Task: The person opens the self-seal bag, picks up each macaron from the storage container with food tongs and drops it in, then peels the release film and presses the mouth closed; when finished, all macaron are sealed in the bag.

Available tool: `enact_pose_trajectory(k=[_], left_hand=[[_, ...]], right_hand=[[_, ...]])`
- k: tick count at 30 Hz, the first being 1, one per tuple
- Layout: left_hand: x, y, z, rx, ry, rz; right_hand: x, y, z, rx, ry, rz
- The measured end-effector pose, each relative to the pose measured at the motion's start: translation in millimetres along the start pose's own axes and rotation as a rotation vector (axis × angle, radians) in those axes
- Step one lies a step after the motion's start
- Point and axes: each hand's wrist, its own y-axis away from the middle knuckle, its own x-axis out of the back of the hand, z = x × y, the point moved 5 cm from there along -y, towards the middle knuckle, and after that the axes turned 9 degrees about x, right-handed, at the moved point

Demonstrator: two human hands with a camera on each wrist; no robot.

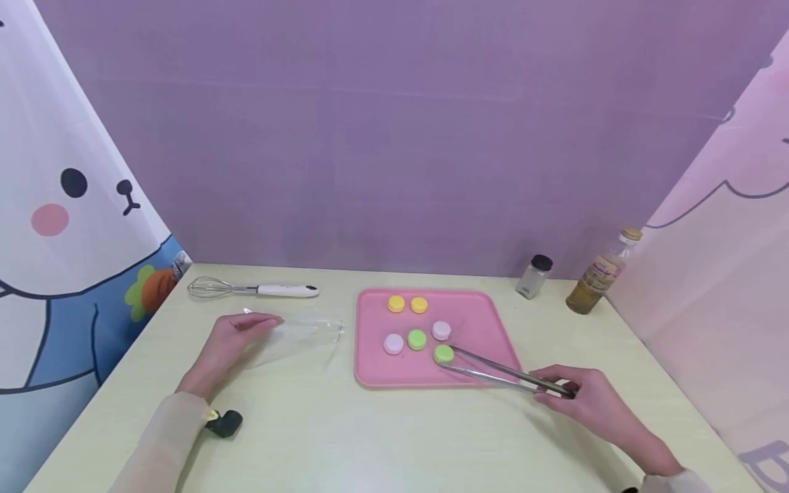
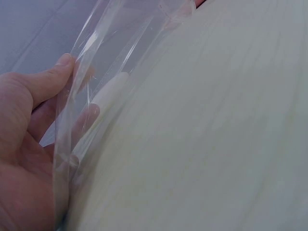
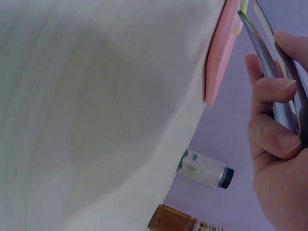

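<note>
In the head view my right hand grips metal tongs, whose tips lie on either side of a green macaron at the front of the pink tray. Another green macaron, two pale lilac macarons and two yellow ones rest on the same tray. To the left, my left hand pinches the edge of a clear plastic bag between thumb and fingers. The left wrist view shows the bag's film stretching away from the thumb.
A whisk with a white handle lies behind the left hand. At the back right stand a small black-capped jar and a corked bottle of amber liquid. A purple cloth wall rises behind the table.
</note>
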Motion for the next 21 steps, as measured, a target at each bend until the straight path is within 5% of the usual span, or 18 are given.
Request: enact_pose_trajectory(k=[12, 21], left_hand=[[-1.3, -2.2, -0.9, 0.02, -0.011, -0.014], [-0.8, -2.0, -2.4, 0.011, -0.004, -0.01]], right_hand=[[-10, -3, 4, -0.003, 0.035, 0.022], [-13, -6, 0, 0.109, 0.086, 0.043]])
